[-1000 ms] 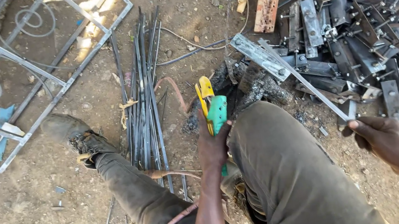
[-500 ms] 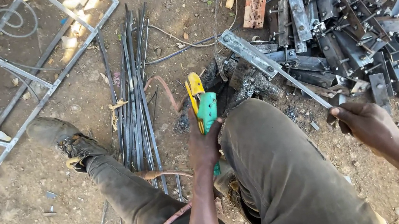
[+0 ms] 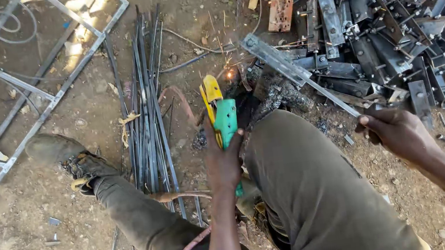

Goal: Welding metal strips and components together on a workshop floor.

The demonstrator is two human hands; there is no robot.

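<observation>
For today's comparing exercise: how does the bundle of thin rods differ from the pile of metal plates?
The rods are long, thin and lie side by side in line; the plates are short, flat and heaped at all angles. The rods lie beside the person's left leg, the plates above the right hand. Both are dark metal on bare dirt.

Electrode holder in my left hand: glossy green and yellow plastic. Flat bar in my right hand: dull grey metal. Brackets: dark matt steel. My trousers: coarse olive cloth.
</observation>
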